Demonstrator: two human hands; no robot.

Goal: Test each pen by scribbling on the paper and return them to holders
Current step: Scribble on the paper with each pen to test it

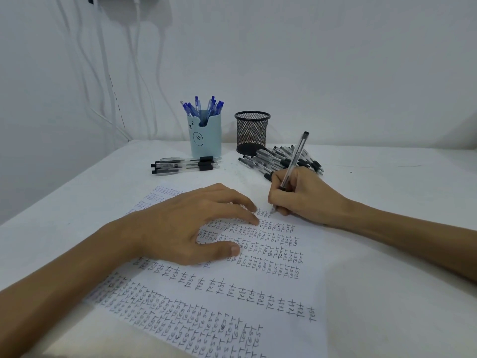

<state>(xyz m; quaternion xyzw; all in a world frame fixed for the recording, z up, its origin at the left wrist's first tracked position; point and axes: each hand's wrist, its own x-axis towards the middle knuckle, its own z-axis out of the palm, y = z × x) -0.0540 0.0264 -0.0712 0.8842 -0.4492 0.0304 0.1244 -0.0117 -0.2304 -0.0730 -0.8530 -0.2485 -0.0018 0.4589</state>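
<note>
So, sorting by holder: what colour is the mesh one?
The mesh holder is black, seen in head view.

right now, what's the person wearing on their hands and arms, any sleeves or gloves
Nothing worn shows. The left hand and right hand are bare: no gloves, no rings. Neither wrist has a watch or band, and both forearms are uncovered to the frame edges, no sleeve in view. The left thumbnail is short and unpainted.

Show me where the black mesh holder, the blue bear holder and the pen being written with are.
black mesh holder [251,133]: head view, front of its mesh wall.
blue bear holder [209,146]: head view, front wall, right of the printed face.
held pen [296,156]: head view, clear upper barrel.
</note>
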